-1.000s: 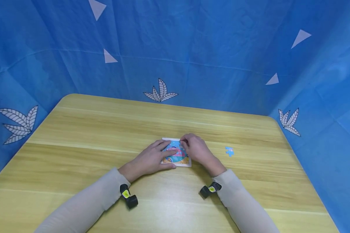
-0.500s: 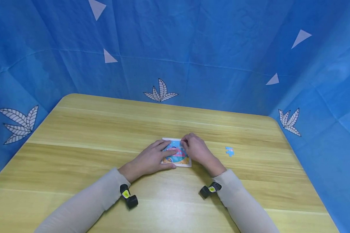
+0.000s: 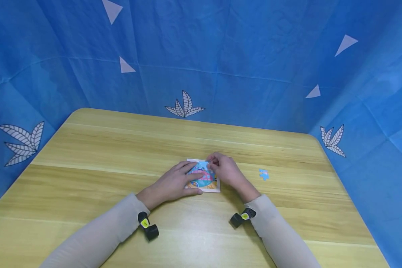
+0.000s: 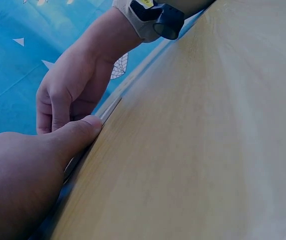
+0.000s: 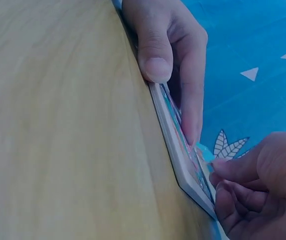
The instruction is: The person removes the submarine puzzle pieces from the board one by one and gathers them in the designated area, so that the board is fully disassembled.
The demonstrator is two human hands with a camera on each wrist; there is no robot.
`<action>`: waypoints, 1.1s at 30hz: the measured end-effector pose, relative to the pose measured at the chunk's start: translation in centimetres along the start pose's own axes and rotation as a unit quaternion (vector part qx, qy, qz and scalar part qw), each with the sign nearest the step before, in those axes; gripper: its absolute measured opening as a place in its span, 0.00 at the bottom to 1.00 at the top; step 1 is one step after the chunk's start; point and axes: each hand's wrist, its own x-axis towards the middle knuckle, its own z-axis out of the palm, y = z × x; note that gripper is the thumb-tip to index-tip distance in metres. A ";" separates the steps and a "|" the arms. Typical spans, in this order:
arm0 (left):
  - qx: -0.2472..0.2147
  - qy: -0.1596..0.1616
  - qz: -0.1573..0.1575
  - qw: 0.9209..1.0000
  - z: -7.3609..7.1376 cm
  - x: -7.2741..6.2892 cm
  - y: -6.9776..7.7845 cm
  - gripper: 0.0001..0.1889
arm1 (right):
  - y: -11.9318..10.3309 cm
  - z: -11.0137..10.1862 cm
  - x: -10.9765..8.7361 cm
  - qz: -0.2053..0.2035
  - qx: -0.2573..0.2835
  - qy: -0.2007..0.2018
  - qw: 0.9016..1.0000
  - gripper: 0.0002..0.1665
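A small jigsaw puzzle board (image 3: 211, 190) with a white frame and a blue, pink and teal picture lies mid-table in the head view. My left hand (image 3: 173, 182) rests across its left side, fingers spread and the thumb at the near edge. Over the upper right corner, my right hand (image 3: 226, 171) pinches a light-blue puzzle piece (image 5: 205, 151) between thumb and fingers. In the right wrist view that piece is tilted up over the picture, near a left fingertip. Part of the picture is hidden under both hands.
A loose blue puzzle piece (image 3: 264, 174) with a bit of pink lies on the wooden table (image 3: 120, 145), right of the board. A blue curtain (image 3: 221, 67) with white triangles and leaf prints hangs along the table's far and side edges. Each wrist carries a black camera.
The right hand has shifted slightly right and its fingers have lifted a little, with the pinched puzzle piece turned. My left hand holds its place on the board.
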 end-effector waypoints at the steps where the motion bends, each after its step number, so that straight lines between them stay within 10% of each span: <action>1: -0.001 0.000 0.000 1.000 0.0 0.0 0.0 0.34 | 0.1 0.0 0.0 -0.002 0.005 -0.001 1.000 0.08; 33: 0.002 -0.001 -0.005 1.000 0.3 -0.1 -0.1 0.35 | 3.1 -5.6 -2.0 -0.007 0.046 0.029 0.998 0.11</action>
